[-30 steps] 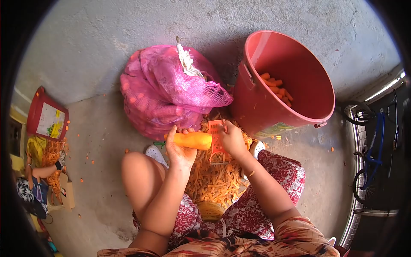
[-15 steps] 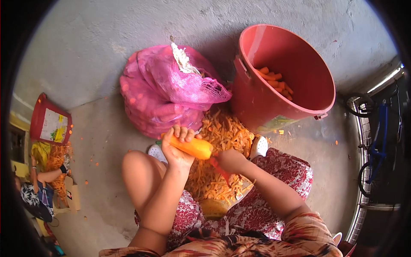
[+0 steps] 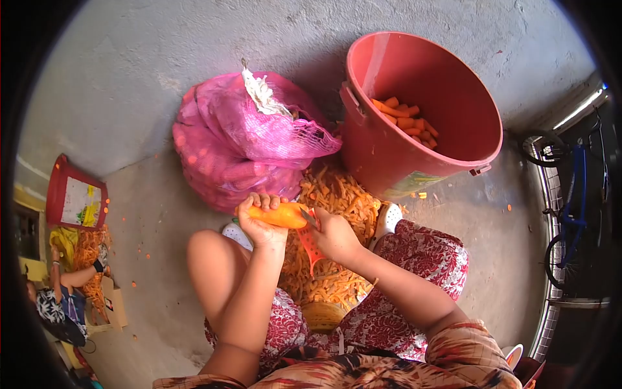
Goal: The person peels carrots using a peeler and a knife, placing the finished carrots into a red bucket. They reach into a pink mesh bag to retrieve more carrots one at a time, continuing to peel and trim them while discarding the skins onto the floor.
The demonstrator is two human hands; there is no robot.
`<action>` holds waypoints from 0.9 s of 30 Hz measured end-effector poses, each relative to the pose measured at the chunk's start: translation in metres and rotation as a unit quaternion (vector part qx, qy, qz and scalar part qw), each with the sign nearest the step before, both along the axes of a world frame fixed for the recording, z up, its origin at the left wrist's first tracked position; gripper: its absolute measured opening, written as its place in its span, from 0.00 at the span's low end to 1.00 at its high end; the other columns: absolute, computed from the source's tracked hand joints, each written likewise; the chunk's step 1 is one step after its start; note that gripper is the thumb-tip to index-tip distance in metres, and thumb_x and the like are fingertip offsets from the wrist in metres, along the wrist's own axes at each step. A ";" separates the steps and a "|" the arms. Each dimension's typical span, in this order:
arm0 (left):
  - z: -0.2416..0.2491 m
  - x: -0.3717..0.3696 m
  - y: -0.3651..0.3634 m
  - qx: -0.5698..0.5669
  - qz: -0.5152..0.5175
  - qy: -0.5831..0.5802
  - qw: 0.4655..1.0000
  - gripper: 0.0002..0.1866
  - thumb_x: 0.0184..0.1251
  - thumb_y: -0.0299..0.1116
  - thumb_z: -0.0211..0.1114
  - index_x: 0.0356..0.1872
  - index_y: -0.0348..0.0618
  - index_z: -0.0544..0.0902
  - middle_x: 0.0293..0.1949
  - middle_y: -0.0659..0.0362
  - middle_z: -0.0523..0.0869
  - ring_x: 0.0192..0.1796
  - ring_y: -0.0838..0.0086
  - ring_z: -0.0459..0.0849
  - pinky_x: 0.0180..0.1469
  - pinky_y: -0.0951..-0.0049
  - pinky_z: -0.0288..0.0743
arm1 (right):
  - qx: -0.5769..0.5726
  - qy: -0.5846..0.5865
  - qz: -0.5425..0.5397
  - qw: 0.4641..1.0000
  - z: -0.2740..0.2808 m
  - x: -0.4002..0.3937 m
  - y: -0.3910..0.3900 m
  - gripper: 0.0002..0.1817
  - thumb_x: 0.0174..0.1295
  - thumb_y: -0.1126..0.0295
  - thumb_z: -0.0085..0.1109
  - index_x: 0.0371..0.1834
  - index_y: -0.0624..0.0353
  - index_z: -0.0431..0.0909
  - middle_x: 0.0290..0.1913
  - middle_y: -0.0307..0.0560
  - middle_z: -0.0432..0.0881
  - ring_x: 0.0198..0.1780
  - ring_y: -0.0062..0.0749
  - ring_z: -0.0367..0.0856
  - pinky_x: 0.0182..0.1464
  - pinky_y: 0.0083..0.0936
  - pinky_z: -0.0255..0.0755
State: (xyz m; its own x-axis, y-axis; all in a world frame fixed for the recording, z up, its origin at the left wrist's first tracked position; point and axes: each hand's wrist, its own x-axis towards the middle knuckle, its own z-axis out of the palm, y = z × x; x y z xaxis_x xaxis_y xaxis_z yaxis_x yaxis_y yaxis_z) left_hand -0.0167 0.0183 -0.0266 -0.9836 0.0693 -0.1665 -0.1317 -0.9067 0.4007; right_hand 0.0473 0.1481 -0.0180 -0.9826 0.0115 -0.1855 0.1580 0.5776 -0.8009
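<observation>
My left hand (image 3: 262, 223) is closed around a thick, peeled orange carrot (image 3: 288, 215), with its end pointing right. My right hand (image 3: 335, 237) grips an orange-red peeler (image 3: 311, 245) whose plastic body has small holes. A dark metal blade (image 3: 309, 218) sticks out by the right fingers and meets the carrot's right end. Below both hands lies a heap of carrot peelings (image 3: 346, 201) between my legs. Part of a round yellowish container (image 3: 324, 318) shows at the heap's near edge.
A pink mesh sack (image 3: 223, 146) of carrots stands against the wall. Right of it, a tall red bin (image 3: 363, 146) holds several peeled carrots (image 3: 408, 121). Far left, another person (image 3: 59, 298) sits near a red bucket (image 3: 74, 198) and peelings. A blue bicycle (image 3: 573, 201) stands at right.
The blade has come up against the carrot's right end, and the peeler has turned to show its perforated side. My left hand and carrot have shifted slightly left.
</observation>
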 end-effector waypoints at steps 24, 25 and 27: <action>0.029 0.006 -0.005 0.063 -0.087 0.075 0.991 0.12 0.53 0.37 0.51 0.15 0.52 0.61 0.11 0.71 0.62 0.16 0.84 0.65 0.32 0.74 0.67 | 0.015 -0.097 0.026 0.995 -0.045 -0.011 -0.002 0.15 0.54 0.65 0.44 0.32 0.68 0.72 0.28 0.66 0.75 0.36 0.55 0.74 0.39 0.39 0.68; 0.027 0.005 -0.006 0.087 -0.095 0.070 0.989 0.12 0.53 0.38 0.51 0.15 0.52 0.61 0.11 0.71 0.63 0.16 0.83 0.66 0.32 0.74 0.67 | 0.003 -0.095 0.027 0.995 -0.043 -0.009 -0.003 0.14 0.54 0.65 0.44 0.31 0.68 0.72 0.28 0.66 0.75 0.36 0.56 0.74 0.39 0.39 0.67; 0.024 0.004 -0.008 0.136 -0.110 0.058 0.983 0.12 0.53 0.39 0.51 0.15 0.52 0.61 0.11 0.70 0.63 0.16 0.82 0.67 0.32 0.73 0.67 | -0.012 -0.098 0.031 0.995 -0.034 -0.013 -0.001 0.14 0.53 0.66 0.45 0.31 0.68 0.72 0.28 0.65 0.75 0.35 0.55 0.74 0.38 0.40 0.67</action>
State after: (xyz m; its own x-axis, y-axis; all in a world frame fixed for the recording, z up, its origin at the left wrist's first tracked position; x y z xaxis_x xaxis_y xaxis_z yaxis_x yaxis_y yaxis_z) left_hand -0.0126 0.0105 -0.0028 -0.9513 0.3083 0.0003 -0.3037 -0.9372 0.1716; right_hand 0.0346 0.1475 -0.0520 -0.9264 -0.0557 -0.3725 0.2762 0.5722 -0.7722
